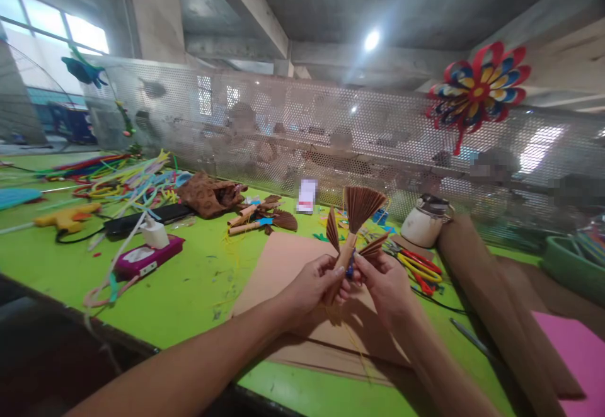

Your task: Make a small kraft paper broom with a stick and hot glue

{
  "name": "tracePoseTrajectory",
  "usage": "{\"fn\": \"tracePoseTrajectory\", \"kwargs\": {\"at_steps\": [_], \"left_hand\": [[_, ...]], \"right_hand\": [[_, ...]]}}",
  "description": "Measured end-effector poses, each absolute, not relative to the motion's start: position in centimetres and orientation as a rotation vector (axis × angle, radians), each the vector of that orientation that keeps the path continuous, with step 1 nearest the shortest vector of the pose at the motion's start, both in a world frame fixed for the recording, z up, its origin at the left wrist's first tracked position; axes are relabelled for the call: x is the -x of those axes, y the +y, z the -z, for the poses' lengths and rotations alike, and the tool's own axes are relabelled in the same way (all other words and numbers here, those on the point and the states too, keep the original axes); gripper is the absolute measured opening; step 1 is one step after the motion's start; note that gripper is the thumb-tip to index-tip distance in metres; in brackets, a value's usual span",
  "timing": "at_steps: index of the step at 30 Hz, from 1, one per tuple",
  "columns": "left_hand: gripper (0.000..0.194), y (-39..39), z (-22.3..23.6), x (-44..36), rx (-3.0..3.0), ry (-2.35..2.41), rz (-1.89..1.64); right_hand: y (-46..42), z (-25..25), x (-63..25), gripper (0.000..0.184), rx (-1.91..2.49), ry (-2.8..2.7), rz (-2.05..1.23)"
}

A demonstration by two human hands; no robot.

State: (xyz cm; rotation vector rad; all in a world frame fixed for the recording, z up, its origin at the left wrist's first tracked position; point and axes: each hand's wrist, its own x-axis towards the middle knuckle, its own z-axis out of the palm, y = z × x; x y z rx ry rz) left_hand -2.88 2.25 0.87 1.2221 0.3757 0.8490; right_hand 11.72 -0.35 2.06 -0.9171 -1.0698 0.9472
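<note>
Above sheets of brown cardboard [288,259], both hands hold a paper-tube craft [348,250]. It has a tan rolled tube as its body, one wide brown pleated fan at the top and smaller pleated fans at the sides. My left hand [314,285] is closed around the tube's left side. Closed at the right side, near a small dark blue piece [350,269], is my right hand [385,278]; its fingers partly hide that piece. Similar tube crafts [259,218] with blue bands lie farther back on the green table.
To the left are a purple power strip [149,256] with a white plug, a yellow glue gun [69,217], bundled pipe cleaners [127,174] and a brown pouch [208,195]. Scissors [423,269], a white pot [424,222] and a green basin [571,269] stand rightward. Perforated metal screens the back.
</note>
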Motion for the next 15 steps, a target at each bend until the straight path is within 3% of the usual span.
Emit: {"fn": "tracePoseTrajectory", "kwargs": {"at_steps": [15], "left_hand": [[0.035, 2.59, -0.50, 2.88, -1.233, 0.384, -0.825]], "right_hand": [[0.09, -1.16, -11.96, 0.024, 0.928, -1.095, -0.935]]}}
